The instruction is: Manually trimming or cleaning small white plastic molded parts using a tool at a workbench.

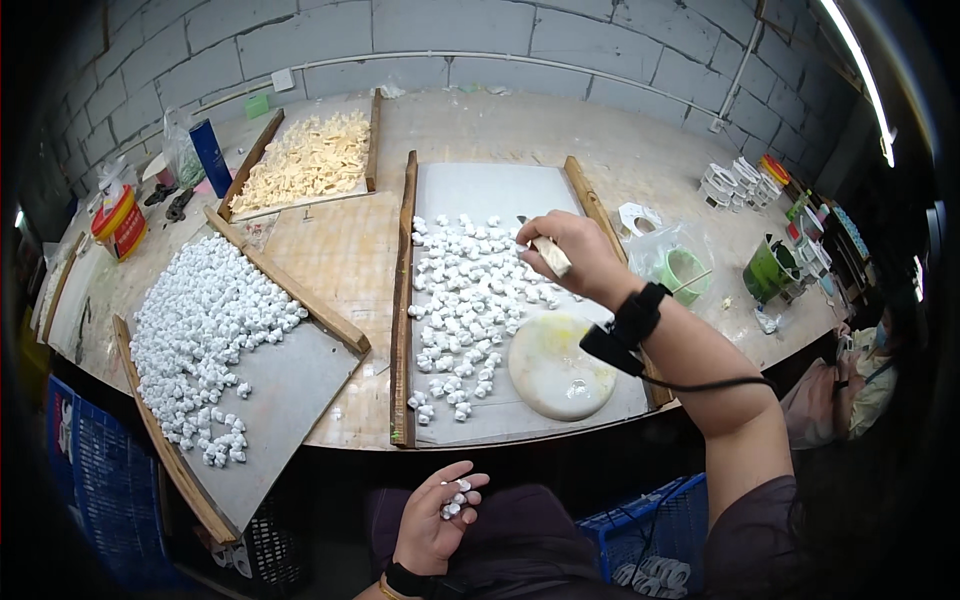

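Observation:
My right hand (580, 248) is closed around a small knife-like tool with a pale handle (551, 256), above the right side of a grey board. A dark tip shows past the fingers. Below, several small knobbly white pieces (462, 278) are spread over the board (490, 185), which has wooden strips along both sides. On its near right part lies a round white slab (562, 375) with a yellow smear and a wet patch. My left hand (432, 530), palm up near my lap, curls around several small white pieces (455, 500).
At left, a tilted board (285, 400) carries a heap of white pieces (200, 330). Cream pieces (315, 155) fill a tray farther back. Right of the board stand a green cup with a stick (685, 272) and a green pot (768, 270). Blue crates (115, 490) stand below; a person (865, 380) sits at right.

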Action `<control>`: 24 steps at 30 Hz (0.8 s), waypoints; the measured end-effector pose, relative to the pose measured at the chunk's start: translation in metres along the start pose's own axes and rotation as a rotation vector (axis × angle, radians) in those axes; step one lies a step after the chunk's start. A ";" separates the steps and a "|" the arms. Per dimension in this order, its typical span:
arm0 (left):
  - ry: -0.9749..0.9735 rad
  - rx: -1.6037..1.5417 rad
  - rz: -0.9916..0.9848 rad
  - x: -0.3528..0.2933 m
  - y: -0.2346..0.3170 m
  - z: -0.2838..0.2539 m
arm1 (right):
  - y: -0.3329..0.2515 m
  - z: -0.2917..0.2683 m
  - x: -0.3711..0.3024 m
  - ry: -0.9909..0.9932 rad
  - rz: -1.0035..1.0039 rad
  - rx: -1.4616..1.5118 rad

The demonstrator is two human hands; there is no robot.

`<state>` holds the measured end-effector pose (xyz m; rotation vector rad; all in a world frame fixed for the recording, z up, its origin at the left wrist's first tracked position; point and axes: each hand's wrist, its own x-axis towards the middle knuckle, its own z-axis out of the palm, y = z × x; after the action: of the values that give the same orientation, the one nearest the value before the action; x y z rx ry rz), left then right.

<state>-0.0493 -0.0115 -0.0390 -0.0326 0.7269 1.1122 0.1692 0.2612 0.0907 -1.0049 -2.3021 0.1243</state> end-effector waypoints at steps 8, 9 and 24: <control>0.054 -0.056 0.078 -0.004 0.003 -0.020 | 0.052 0.011 0.060 -0.431 0.246 -0.459; 0.060 -0.060 0.090 -0.004 0.004 -0.024 | 0.057 0.013 0.056 -0.463 0.273 -0.493; 0.053 0.033 0.107 -0.010 0.014 -0.016 | 0.074 0.015 0.048 -0.395 0.287 -0.552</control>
<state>-0.0714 -0.0187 -0.0416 0.0042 0.8016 1.2046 0.1824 0.3487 0.0789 -1.7190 -2.5946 -0.2323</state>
